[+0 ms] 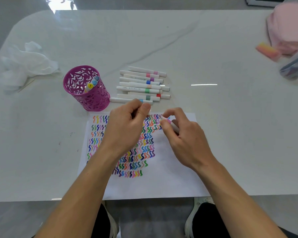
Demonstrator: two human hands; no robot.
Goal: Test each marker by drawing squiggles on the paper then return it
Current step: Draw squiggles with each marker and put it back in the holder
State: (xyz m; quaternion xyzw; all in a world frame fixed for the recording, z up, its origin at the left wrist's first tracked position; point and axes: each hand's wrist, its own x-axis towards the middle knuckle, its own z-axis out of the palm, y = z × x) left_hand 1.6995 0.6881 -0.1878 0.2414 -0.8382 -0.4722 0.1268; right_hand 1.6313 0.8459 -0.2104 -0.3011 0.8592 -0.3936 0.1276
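Observation:
A white sheet of paper [170, 177] covered with several rows of coloured squiggles lies at the table's near edge. Above its top edge, my right hand [184, 140] grips a white marker with a pink band [172, 125], its tip end pointing up-left. My left hand [127, 124] is curled just left of it, thumb and fingers pinching a small white piece, likely the cap [149, 112], mostly hidden. Several white markers with coloured bands [141, 85] lie side by side behind the hands. A purple cut-out pen cup [91, 98] stands left of them, holding a few markers [91, 84].
Crumpled white tissue [24, 64] lies at the far left. At the far right sit a pink bag [289, 26], a pink-orange block [267, 51] and a clear case of pens [294, 67]. The white marble table [213, 100] edge runs just below the paper.

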